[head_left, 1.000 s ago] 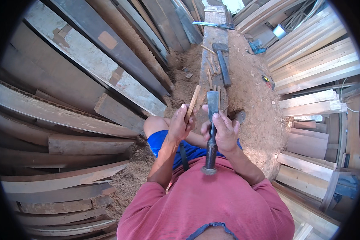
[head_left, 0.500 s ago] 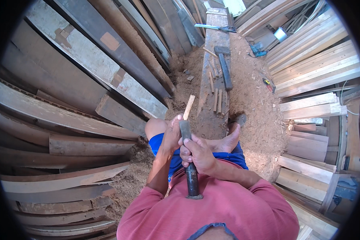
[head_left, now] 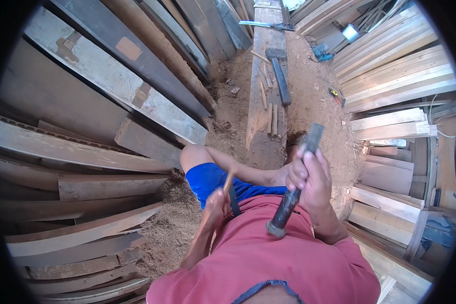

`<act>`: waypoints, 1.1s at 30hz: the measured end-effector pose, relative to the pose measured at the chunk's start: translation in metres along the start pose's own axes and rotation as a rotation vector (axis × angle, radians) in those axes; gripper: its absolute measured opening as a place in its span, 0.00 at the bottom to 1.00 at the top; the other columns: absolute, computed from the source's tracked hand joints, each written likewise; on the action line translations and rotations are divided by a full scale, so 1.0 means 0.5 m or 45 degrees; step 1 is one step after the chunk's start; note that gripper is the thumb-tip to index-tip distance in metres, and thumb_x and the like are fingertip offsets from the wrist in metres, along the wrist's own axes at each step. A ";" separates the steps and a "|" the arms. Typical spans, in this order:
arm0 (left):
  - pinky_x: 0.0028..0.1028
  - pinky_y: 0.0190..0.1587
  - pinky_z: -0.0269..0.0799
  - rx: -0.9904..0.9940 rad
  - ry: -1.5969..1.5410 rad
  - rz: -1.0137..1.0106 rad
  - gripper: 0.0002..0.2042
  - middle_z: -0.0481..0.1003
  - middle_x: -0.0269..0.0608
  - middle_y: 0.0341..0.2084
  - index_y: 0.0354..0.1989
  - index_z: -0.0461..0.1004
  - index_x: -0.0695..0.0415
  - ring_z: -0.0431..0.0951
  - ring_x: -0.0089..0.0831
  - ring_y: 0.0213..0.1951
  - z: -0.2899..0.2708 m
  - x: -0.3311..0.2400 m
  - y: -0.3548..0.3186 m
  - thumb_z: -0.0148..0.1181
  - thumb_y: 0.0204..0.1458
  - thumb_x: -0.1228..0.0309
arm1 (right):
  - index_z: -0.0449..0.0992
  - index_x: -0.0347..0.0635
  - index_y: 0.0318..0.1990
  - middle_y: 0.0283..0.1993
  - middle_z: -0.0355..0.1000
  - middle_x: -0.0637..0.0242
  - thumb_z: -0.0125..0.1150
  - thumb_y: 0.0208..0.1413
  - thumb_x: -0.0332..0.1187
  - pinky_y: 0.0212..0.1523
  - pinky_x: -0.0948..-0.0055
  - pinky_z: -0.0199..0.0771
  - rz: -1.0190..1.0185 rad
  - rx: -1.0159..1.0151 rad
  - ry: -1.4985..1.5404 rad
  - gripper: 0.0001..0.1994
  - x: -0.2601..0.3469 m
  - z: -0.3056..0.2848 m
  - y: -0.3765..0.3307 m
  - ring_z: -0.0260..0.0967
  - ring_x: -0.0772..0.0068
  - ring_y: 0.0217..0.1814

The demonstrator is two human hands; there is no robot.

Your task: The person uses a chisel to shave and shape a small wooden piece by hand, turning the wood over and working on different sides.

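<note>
My right hand (head_left: 310,177) is wrapped around a chisel, raised on the right above my lap. The chisel's flat metal blade (head_left: 314,137) points away from me, and its dark handle (head_left: 288,206) slants back toward my red shirt. Lower down, near my blue shorts (head_left: 205,181), my left hand (head_left: 217,204) grips a small wooden stick (head_left: 230,178) that stands up out of the fingers. The two hands are apart, and the blade does not touch the stick.
Before me a long plank (head_left: 261,124) bears a hammer (head_left: 279,76), several small wooden sticks (head_left: 269,119) and, farther off, a saw (head_left: 261,24). Boards (head_left: 91,114) lean along the left; stacked timber (head_left: 397,76) lines the right. A blue power tool (head_left: 321,52) lies on the sawdust.
The chisel has left the stick: my right hand has swung it to the right. My left hand has drawn the stick back toward my body. The view has shifted slightly.
</note>
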State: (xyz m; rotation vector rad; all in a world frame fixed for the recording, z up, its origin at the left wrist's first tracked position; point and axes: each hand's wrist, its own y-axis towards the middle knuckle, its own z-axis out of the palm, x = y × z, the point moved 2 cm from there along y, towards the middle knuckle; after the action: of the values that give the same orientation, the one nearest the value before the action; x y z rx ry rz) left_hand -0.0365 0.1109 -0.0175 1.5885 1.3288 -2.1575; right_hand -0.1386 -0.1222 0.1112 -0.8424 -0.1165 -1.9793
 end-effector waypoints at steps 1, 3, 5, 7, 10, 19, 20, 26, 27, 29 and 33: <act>0.20 0.22 0.59 0.111 -0.522 0.247 0.16 0.62 0.31 0.16 0.30 0.64 0.54 0.61 0.18 0.18 0.000 0.006 0.029 0.38 0.67 0.59 | 0.66 0.41 0.43 0.22 0.56 0.76 0.45 0.67 0.36 0.21 0.77 0.65 0.026 -0.074 -0.075 0.08 -0.003 -0.006 0.034 0.56 0.82 0.19; 0.20 0.21 0.58 0.110 -0.513 0.375 0.16 0.62 0.30 0.16 0.31 0.64 0.55 0.61 0.18 0.18 0.032 -0.087 0.097 0.40 0.67 0.58 | 0.66 0.41 0.43 0.22 0.57 0.76 0.45 0.67 0.36 0.21 0.76 0.65 0.131 -0.087 -0.050 0.08 -0.058 -0.009 0.080 0.56 0.82 0.19; 0.20 0.22 0.58 0.219 -0.699 0.244 0.16 0.62 0.27 0.16 0.31 0.65 0.55 0.60 0.17 0.18 0.051 -0.157 0.156 0.42 0.66 0.57 | 0.67 0.41 0.42 0.23 0.58 0.75 0.46 0.66 0.35 0.22 0.75 0.66 0.318 -0.025 0.013 0.08 -0.131 0.013 0.098 0.56 0.82 0.19; 0.20 0.23 0.58 0.130 -0.547 0.334 0.16 0.62 0.27 0.16 0.32 0.66 0.55 0.61 0.17 0.19 0.053 -0.209 0.181 0.42 0.67 0.57 | 0.67 0.42 0.42 0.23 0.58 0.76 0.46 0.66 0.35 0.23 0.74 0.66 0.494 0.097 0.029 0.07 -0.172 0.057 0.088 0.56 0.83 0.19; 0.18 0.24 0.59 0.188 -0.359 0.455 0.17 0.65 0.24 0.19 0.36 0.70 0.55 0.62 0.15 0.21 0.034 -0.213 0.189 0.40 0.67 0.57 | 0.66 0.43 0.42 0.23 0.57 0.76 0.45 0.66 0.35 0.23 0.75 0.65 0.648 0.182 0.010 0.07 -0.185 0.085 0.052 0.55 0.84 0.19; 0.26 0.35 0.65 0.104 0.048 0.612 0.19 0.68 0.32 0.27 0.41 0.70 0.61 0.66 0.22 0.30 0.058 -0.225 0.088 0.37 0.68 0.58 | 0.66 0.43 0.41 0.21 0.54 0.76 0.44 0.67 0.36 0.22 0.77 0.64 0.597 0.225 -0.055 0.07 -0.176 0.068 0.006 0.53 0.84 0.17; 0.27 0.34 0.65 0.127 0.020 0.561 0.18 0.68 0.33 0.26 0.39 0.69 0.61 0.66 0.23 0.30 0.058 -0.220 0.086 0.38 0.68 0.59 | 0.66 0.43 0.41 0.21 0.54 0.76 0.44 0.67 0.36 0.22 0.77 0.64 0.602 0.220 -0.059 0.07 -0.172 0.067 0.004 0.53 0.84 0.17; 0.30 0.24 0.61 0.404 0.274 0.405 0.15 0.66 0.36 0.15 0.24 0.66 0.57 0.67 0.25 0.20 0.053 -0.037 -0.010 0.44 0.64 0.64 | 0.64 0.43 0.42 0.22 0.56 0.75 0.45 0.67 0.36 0.21 0.76 0.64 0.024 0.230 -0.281 0.07 -0.001 0.037 -0.024 0.54 0.83 0.17; 0.28 0.25 0.62 0.310 0.054 0.245 0.14 0.67 0.35 0.16 0.25 0.66 0.56 0.67 0.23 0.21 0.046 -0.002 -0.002 0.45 0.64 0.65 | 0.64 0.43 0.42 0.22 0.56 0.75 0.45 0.67 0.36 0.21 0.76 0.64 0.029 0.186 -0.268 0.07 -0.009 0.021 -0.025 0.54 0.83 0.17; 0.21 0.24 0.64 0.180 -0.228 0.225 0.10 0.68 0.31 0.18 0.31 0.66 0.56 0.67 0.20 0.20 0.048 -0.015 0.041 0.47 0.64 0.65 | 0.65 0.43 0.42 0.23 0.57 0.76 0.46 0.66 0.36 0.21 0.77 0.65 0.219 -0.010 -0.261 0.07 -0.036 -0.013 0.019 0.55 0.83 0.18; 0.20 0.21 0.63 0.406 -0.696 0.303 0.14 0.68 0.34 0.20 0.34 0.65 0.58 0.67 0.20 0.20 0.067 -0.149 0.160 0.44 0.66 0.59 | 0.66 0.42 0.42 0.24 0.59 0.74 0.46 0.66 0.34 0.21 0.76 0.66 0.306 0.002 0.027 0.07 -0.109 0.007 0.076 0.57 0.84 0.20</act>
State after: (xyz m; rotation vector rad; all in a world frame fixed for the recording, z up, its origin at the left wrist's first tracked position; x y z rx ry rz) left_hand 0.0179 0.0123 0.0011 1.0399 0.6275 -2.4748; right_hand -0.0893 -0.1014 0.0714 -0.7957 -0.0043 -1.7618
